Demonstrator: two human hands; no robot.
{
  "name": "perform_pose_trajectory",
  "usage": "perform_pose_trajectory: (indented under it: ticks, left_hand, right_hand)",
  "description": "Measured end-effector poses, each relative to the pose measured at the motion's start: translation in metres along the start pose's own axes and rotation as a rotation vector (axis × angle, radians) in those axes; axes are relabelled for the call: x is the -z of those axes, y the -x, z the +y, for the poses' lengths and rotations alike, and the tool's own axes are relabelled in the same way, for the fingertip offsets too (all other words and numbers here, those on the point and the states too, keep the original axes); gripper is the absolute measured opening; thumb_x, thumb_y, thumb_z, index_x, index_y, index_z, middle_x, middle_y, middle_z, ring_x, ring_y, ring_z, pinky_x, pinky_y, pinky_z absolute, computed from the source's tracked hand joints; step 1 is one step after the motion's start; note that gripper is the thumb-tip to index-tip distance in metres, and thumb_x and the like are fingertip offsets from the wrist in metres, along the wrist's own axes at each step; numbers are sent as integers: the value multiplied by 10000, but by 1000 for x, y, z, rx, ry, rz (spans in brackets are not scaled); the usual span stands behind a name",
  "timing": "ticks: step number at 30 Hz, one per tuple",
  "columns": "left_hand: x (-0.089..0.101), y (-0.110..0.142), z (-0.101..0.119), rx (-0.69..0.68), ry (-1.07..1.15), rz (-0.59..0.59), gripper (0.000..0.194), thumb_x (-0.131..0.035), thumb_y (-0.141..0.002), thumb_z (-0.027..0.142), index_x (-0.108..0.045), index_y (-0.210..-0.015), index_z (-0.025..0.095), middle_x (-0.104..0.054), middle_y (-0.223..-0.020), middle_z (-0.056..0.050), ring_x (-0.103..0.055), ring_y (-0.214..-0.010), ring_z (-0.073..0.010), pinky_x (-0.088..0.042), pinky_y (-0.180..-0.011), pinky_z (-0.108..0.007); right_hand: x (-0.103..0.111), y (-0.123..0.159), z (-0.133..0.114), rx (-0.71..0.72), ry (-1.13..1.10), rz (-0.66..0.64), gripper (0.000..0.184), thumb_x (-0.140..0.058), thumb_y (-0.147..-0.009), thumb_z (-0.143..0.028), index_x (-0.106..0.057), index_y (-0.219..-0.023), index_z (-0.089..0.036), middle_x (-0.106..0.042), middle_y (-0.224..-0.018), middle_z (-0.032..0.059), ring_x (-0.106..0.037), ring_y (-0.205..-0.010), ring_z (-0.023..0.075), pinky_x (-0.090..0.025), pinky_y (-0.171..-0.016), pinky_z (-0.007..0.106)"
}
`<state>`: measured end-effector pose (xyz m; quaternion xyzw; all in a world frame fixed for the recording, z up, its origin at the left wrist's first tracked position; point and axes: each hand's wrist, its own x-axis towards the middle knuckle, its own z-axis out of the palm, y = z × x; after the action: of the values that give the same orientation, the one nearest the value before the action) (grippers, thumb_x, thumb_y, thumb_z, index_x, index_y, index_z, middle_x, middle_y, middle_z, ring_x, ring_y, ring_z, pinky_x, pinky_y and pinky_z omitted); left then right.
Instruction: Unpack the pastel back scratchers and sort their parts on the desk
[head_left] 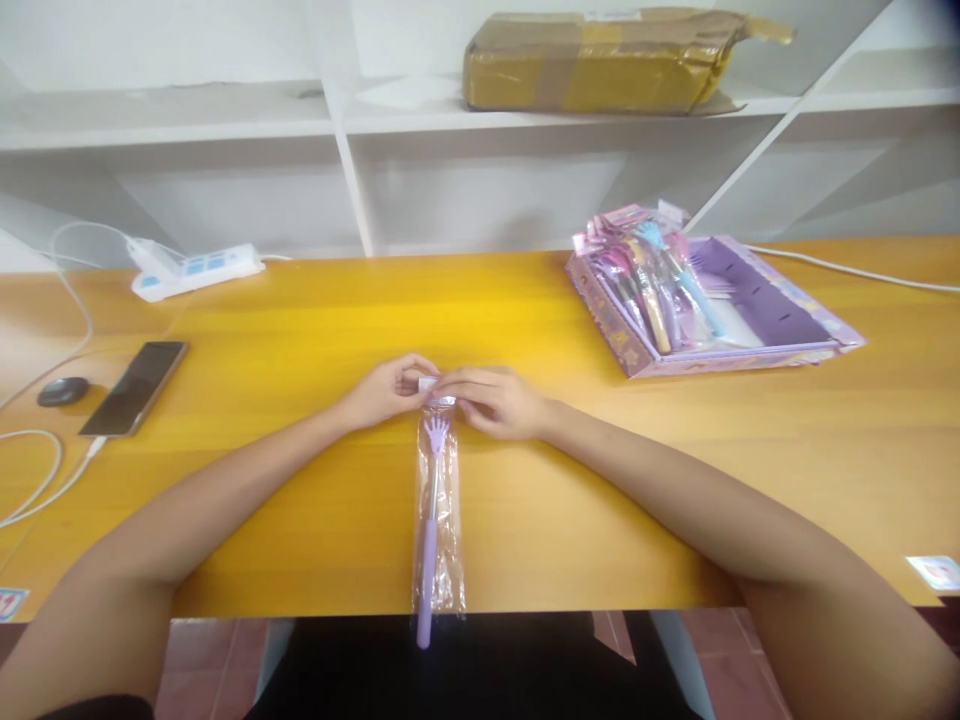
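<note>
A purple back scratcher with a hand-shaped head and a metal shaft lies in a clear plastic bag on the desk. Its handle end sticks out past the desk's front edge. At the bag's top, my left hand pinches the end with thumb and fingers. From the other side, my right hand has its fingers closed on the same end, over a small pale label. The fingers partly hide the bag's top.
A purple box of bagged back scratchers stands at the back right. To the left are a phone on a cable, a black oval object and a power strip. A taped carton sits on the shelf.
</note>
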<state>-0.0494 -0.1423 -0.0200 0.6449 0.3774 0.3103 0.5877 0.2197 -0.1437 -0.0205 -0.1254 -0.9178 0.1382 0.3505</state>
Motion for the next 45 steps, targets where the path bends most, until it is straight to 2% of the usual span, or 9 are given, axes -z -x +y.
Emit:
perform_pose_trajectory:
  ticks: [8, 14, 24, 34, 37, 39, 41, 43, 45]
  left_hand:
    - [1, 1, 5, -7, -26, -50, 409, -875, -888, 443, -710, -1166, 192, -835, -1065, -78, -790, -975, -205, -589, -920, -328]
    - [2, 0, 4, -13, -91, -41, 375, -826, -934, 481, -713, -1155, 199, -834, -1012, -58, -783, -931, -198, -572, -878, -318]
    - [4, -1, 3, -18, -105, -60, 348, -824, -935, 446, -716, -1162, 205, -819, -1008, -53, -773, -915, -188, -564, -859, -306]
    - [4, -2, 5, 6, -106, -52, 321, -840, -902, 363, -719, -1151, 200, -814, -993, -43, -763, -883, -168, -555, -835, -283]
    - [4, -1, 5, 12, -96, -51, 324, -845, -899, 366, -717, -1141, 194, -818, -984, -46, -766, -870, -167, -559, -832, -278]
    - [3, 0, 4, 19, -72, -18, 350, -867, -880, 379, -716, -1133, 189, -823, -984, -53, -770, -863, -173, -562, -818, -278]
    - [3, 0, 3, 14, -17, 44, 397, -899, -848, 396, -716, -1132, 186, -829, -1002, -61, -777, -871, -184, -568, -815, -282]
    - [3, 0, 2, -19, 63, 135, 447, -933, -809, 412, -716, -1129, 187, -831, -1010, -62, -784, -887, -197, -578, -839, -296]
    - [4, -2, 1, -60, 139, 244, 467, -955, -783, 419, -717, -1113, 189, -830, -997, -57, -788, -906, -209, -584, -879, -316]
  right_hand:
    - [-2, 2, 1, 43, 69, -6, 486, -521, -945, -47, -742, -1318, -267, -811, -1292, 42, -795, -1136, 194, -664, -922, 336]
    - [-3, 5, 6, 62, 127, -27, 326, -556, -995, -104, -793, -1140, -276, -841, -1205, 23, -813, -1024, 193, -652, -908, 356]
    - [-6, 3, 2, 22, 195, 21, 252, -561, -1006, -122, -748, -896, -249, -858, -1056, 11, -805, -864, 182, -610, -754, 329]
    - [-5, 1, 0, 4, 299, 46, 279, -524, -973, -128, -664, -765, -249, -752, -762, 11, -645, -656, 165, -466, -623, 322]
    - [-4, 3, -3, 24, 291, 57, 284, -523, -927, -142, -596, -674, -247, -644, -627, 2, -538, -571, 165, -386, -589, 332]
    - [-3, 2, -10, -72, 233, -13, 263, -541, -906, -183, -575, -650, -238, -601, -601, 0, -477, -546, 155, -337, -582, 329]
    - [-2, -5, -23, -304, 142, -146, 288, -565, -941, -268, -580, -658, -221, -594, -610, -2, -442, -541, 136, -299, -583, 317]
    - [-1, -14, -38, -567, 23, -263, 422, -554, -1026, -416, -576, -661, -205, -565, -593, -11, -423, -532, 118, -279, -585, 306]
    - [-1, -23, -51, -735, -127, -300, 543, -539, -1058, -574, -566, -667, -198, -534, -580, -24, -431, -535, 108, -291, -586, 294]
